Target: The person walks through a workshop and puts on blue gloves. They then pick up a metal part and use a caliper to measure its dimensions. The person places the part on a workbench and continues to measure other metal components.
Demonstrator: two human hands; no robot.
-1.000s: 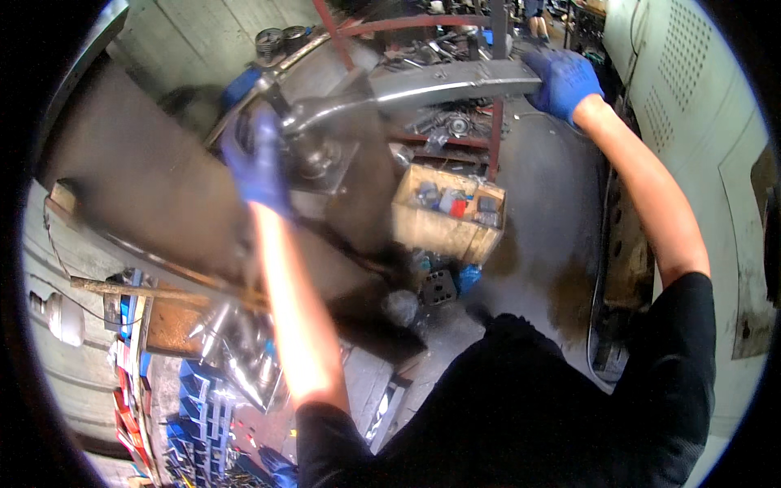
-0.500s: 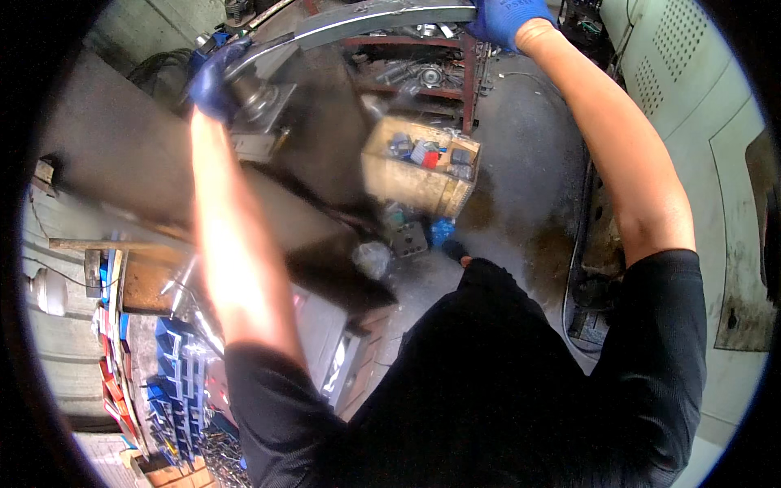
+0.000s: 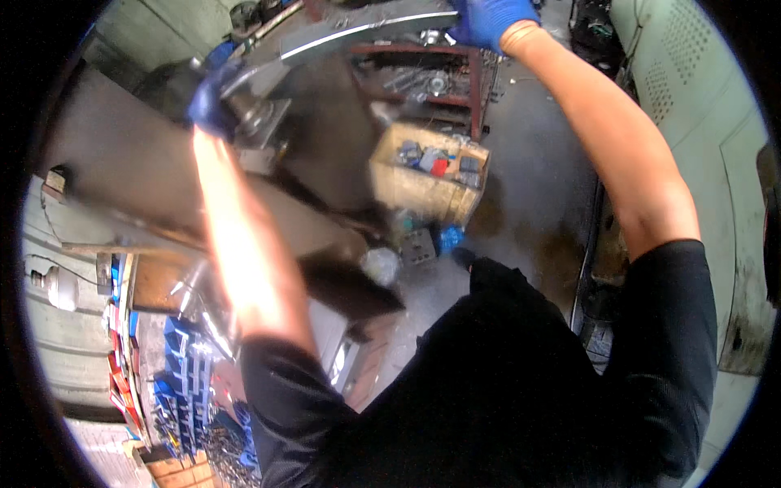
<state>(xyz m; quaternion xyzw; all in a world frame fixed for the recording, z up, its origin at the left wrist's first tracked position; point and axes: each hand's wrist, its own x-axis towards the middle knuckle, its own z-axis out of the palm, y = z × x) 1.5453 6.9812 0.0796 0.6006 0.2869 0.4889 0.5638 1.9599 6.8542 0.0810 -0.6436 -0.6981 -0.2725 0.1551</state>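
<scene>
A long grey metal bar (image 3: 370,32), with a bright edge, stretches across the top of the picture between my two blue-gloved hands. My right hand (image 3: 495,23) is closed around its right end at the top, partly cut off by the picture's edge. Lower down and farther left, my left hand (image 3: 213,110) curls at the bar's other end, its fingers blurred. Just beside that hand sits a round metal part on a block (image 3: 259,118), also blurred. Beneath my left forearm spreads a large brown-grey surface (image 3: 130,138), part of a machine or bench.
A worn wooden box (image 3: 419,185) of small parts stands on the floor in front of me. Behind it is a dark red metal rack (image 3: 476,89) with metal pieces. Blue racks of tools (image 3: 183,374) lie at lower left; a pale green perforated panel (image 3: 683,57) rises at right.
My right hand has shifted slightly left with its end of the bar. My left hand appears a little lower. The whole view has also moved slightly.
</scene>
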